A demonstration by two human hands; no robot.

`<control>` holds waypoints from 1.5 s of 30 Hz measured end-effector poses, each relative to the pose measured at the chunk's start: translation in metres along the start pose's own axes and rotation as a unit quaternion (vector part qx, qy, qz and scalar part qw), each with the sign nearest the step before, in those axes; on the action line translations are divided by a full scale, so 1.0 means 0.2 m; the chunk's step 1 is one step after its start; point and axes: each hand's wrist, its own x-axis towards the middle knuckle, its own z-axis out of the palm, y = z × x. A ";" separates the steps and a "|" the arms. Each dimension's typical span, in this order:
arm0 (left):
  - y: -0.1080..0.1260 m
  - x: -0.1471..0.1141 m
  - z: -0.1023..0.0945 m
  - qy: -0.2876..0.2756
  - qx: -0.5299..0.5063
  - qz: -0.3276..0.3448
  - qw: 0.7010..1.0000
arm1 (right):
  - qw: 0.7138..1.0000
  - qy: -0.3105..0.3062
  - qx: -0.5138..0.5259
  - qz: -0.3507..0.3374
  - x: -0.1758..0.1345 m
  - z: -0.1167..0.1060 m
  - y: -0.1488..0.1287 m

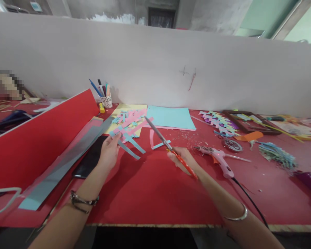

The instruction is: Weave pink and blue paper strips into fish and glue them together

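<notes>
Nearer than the red-handled scissors [158, 132], working room is offered by the red tabletop [134, 197], up to its front edge [145, 226]. The scissors are gripped by the right hand [186, 155], fingers wrapped round the handles [186, 165]. Left of them, the pink-and-blue woven paper strip [123, 130] is pinched by the left hand [110, 148]; any cut is best made with its tails [129, 150] taut. Right of the scissors, swing is limited by the glue gun [220, 156].

Wide red-topped table [145, 200] with a rough pale edge [150, 226], plain white partition [145, 65] running right behind it. Over that it's kinda raw: mottled grey wall [218, 14] with messy white patches [114, 18], a dark rectangle [161, 18], pale green panels [266, 15].
</notes>
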 end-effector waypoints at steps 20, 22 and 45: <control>0.17 -0.16 0.06 -0.325 0.323 0.032 0.888 | 0.961 0.061 0.266 0.037 0.03 0.00 -0.07; 0.16 -0.18 0.09 -0.375 0.344 0.064 0.858 | 0.958 0.028 0.282 0.044 0.03 0.02 -0.09; 0.06 -0.41 -0.03 -0.188 0.237 -0.102 0.948 | 0.935 0.130 0.329 -0.028 0.02 0.09 -0.19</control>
